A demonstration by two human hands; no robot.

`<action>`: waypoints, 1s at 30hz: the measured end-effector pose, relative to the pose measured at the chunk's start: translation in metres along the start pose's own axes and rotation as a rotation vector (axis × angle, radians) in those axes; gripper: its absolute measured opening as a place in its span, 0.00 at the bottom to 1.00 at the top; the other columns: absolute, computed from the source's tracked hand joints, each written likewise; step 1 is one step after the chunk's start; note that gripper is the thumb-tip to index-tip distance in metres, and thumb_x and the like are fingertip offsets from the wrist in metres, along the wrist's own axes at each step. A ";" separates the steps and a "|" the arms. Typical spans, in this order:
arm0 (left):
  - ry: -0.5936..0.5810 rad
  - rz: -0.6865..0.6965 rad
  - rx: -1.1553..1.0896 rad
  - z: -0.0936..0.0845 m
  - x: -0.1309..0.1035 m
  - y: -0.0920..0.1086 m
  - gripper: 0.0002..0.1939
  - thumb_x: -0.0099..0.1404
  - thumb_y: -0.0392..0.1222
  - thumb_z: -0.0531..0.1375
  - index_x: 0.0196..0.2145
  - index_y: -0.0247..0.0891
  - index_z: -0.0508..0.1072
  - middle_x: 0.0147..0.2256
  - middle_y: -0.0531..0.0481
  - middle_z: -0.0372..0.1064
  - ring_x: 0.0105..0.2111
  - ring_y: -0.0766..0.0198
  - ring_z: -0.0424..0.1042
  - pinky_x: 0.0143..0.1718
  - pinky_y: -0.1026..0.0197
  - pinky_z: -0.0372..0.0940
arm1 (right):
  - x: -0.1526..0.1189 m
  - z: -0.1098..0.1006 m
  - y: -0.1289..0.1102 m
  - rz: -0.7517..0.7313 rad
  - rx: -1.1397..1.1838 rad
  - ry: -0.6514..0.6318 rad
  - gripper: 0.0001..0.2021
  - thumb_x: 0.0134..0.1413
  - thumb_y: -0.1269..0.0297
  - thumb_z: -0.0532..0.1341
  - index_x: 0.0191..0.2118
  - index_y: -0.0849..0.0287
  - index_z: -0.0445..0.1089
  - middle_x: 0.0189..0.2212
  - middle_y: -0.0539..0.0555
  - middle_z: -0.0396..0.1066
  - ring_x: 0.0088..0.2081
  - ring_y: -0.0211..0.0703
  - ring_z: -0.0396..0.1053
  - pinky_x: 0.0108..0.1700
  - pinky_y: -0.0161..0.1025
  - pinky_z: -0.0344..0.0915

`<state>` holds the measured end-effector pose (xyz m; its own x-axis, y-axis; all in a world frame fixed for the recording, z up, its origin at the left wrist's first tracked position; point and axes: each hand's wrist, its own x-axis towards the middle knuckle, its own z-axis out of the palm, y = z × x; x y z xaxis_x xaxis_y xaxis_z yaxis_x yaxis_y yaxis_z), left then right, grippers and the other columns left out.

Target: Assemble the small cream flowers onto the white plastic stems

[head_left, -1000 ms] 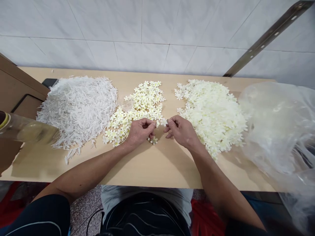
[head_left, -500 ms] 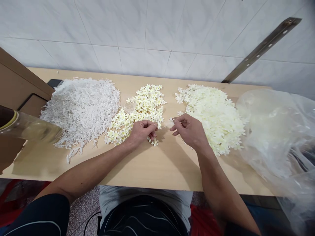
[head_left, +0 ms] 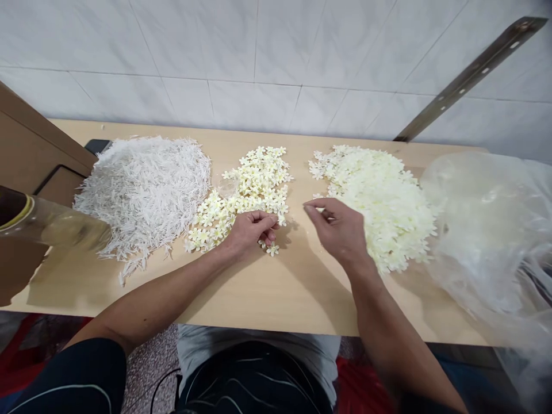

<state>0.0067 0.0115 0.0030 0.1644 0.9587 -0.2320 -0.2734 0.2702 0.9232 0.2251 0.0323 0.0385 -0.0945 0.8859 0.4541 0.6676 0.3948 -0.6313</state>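
My left hand [head_left: 252, 233] is closed in a pinch at the near edge of a pile of small white flowers with yellow centres [head_left: 241, 202]. What sits between its thumb and finger is too small to make out. A single flower [head_left: 272, 249] lies on the table just below those fingers. My right hand [head_left: 338, 224] is also pinched, raised beside the left edge of a larger heap of pale cream blossoms [head_left: 382, 201]. Its fingertips point left, and whatever they hold, if anything, does not show.
A mound of thin white stems [head_left: 146, 190] spreads over the left of the wooden table [head_left: 276, 299]. In front of it lies a clear jar [head_left: 64, 224]. A large clear plastic bag [head_left: 491, 230] slumps on the right. Behind, a metal bracket [head_left: 470, 80] leans against the tiled wall.
My right hand has shifted slightly right, and its fingers have drawn together. The small pale piece seen at its fingertips before no longer shows. My left hand has hardly moved.
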 end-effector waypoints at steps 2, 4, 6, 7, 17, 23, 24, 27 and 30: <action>-0.007 0.001 0.028 0.001 -0.001 0.002 0.20 0.59 0.54 0.71 0.32 0.31 0.79 0.25 0.46 0.75 0.19 0.69 0.68 0.23 0.65 0.66 | -0.006 0.016 -0.008 -0.036 0.058 -0.081 0.11 0.63 0.54 0.65 0.43 0.54 0.80 0.38 0.54 0.81 0.29 0.41 0.72 0.35 0.39 0.70; -0.015 -0.007 0.045 0.002 -0.002 0.003 0.20 0.59 0.55 0.71 0.33 0.31 0.79 0.23 0.47 0.73 0.18 0.69 0.68 0.22 0.65 0.65 | -0.011 0.026 -0.011 -0.058 0.068 -0.142 0.11 0.64 0.54 0.65 0.43 0.55 0.80 0.37 0.54 0.81 0.28 0.40 0.71 0.34 0.39 0.68; -0.018 -0.013 0.050 0.002 -0.002 0.003 0.20 0.59 0.55 0.71 0.33 0.31 0.79 0.22 0.48 0.72 0.18 0.69 0.68 0.22 0.65 0.65 | -0.014 0.030 -0.011 -0.070 0.065 -0.178 0.11 0.63 0.54 0.66 0.42 0.55 0.80 0.37 0.54 0.81 0.28 0.40 0.71 0.34 0.38 0.67; -0.013 -0.012 0.047 0.002 -0.002 0.002 0.20 0.58 0.55 0.72 0.33 0.31 0.79 0.22 0.48 0.73 0.18 0.69 0.68 0.22 0.65 0.65 | -0.014 0.031 -0.011 -0.068 0.063 -0.184 0.10 0.63 0.55 0.66 0.42 0.55 0.80 0.37 0.54 0.81 0.28 0.40 0.71 0.34 0.38 0.67; -0.024 -0.030 0.020 0.001 -0.003 -0.002 0.19 0.57 0.52 0.73 0.34 0.32 0.79 0.23 0.48 0.73 0.19 0.67 0.69 0.23 0.65 0.65 | -0.015 0.025 -0.014 0.083 0.124 -0.232 0.12 0.60 0.49 0.67 0.38 0.51 0.81 0.38 0.54 0.81 0.32 0.43 0.73 0.36 0.40 0.68; -0.037 -0.035 0.015 0.004 -0.005 0.000 0.21 0.56 0.54 0.73 0.35 0.31 0.79 0.28 0.45 0.76 0.21 0.69 0.70 0.23 0.65 0.66 | -0.016 0.027 -0.014 0.043 0.139 -0.191 0.10 0.64 0.54 0.64 0.37 0.52 0.80 0.35 0.54 0.80 0.37 0.46 0.75 0.39 0.40 0.69; -0.040 -0.038 0.016 0.004 -0.005 0.000 0.22 0.57 0.55 0.73 0.35 0.31 0.79 0.28 0.45 0.76 0.21 0.69 0.70 0.23 0.65 0.66 | -0.017 0.027 -0.014 0.032 0.132 -0.186 0.11 0.64 0.54 0.64 0.36 0.53 0.80 0.34 0.54 0.80 0.36 0.45 0.75 0.40 0.41 0.69; -0.059 -0.033 0.013 0.003 -0.005 0.001 0.23 0.57 0.56 0.73 0.36 0.30 0.80 0.26 0.46 0.74 0.20 0.69 0.69 0.23 0.64 0.67 | -0.017 0.029 -0.015 0.002 0.100 -0.167 0.11 0.65 0.54 0.64 0.36 0.54 0.79 0.33 0.54 0.79 0.36 0.46 0.74 0.42 0.42 0.68; -0.067 -0.014 -0.050 0.002 -0.004 0.001 0.23 0.57 0.56 0.73 0.35 0.30 0.79 0.32 0.43 0.76 0.22 0.69 0.70 0.23 0.65 0.66 | -0.017 0.031 -0.016 -0.002 0.074 -0.128 0.11 0.65 0.55 0.64 0.36 0.54 0.80 0.33 0.54 0.79 0.35 0.46 0.74 0.42 0.42 0.68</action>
<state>0.0081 0.0076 0.0054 0.2310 0.9472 -0.2224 -0.3170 0.2893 0.9032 0.1927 0.0188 0.0213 -0.1922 0.9071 0.3745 0.6114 0.4092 -0.6773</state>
